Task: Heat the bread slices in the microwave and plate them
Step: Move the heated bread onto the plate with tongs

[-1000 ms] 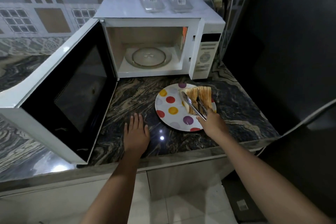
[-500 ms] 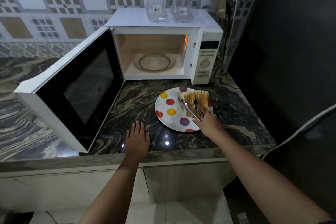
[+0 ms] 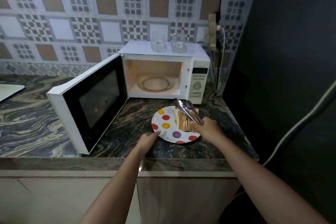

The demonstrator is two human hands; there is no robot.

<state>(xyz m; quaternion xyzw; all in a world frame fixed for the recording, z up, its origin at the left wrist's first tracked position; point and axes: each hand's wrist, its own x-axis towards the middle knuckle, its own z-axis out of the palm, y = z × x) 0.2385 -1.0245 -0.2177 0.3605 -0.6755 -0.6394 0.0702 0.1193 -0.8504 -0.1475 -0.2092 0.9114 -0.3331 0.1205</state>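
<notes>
A white plate with coloured dots (image 3: 167, 125) sits on the dark marble counter in front of the white microwave (image 3: 198, 78). Bread slices (image 3: 182, 122) lie stacked on the plate's right half. My right hand (image 3: 207, 127) holds metal tongs (image 3: 188, 111) over the bread, their tips pointing toward the microwave. My left hand (image 3: 149, 139) touches the plate's near left rim. The microwave door (image 3: 91, 100) stands wide open to the left, and the lit cavity holds only the glass turntable (image 3: 155, 83).
Two clear glass containers (image 3: 159, 43) stand on top of the microwave. A power cord and socket (image 3: 215, 32) hang at the back right. A dark tall surface (image 3: 291, 60) bounds the counter on the right. A pale board edge (image 3: 9, 91) shows at far left.
My left hand left the bare counter and moved right to the plate's rim. The tongs rose above the bread. The camera pulled back and tilted up.
</notes>
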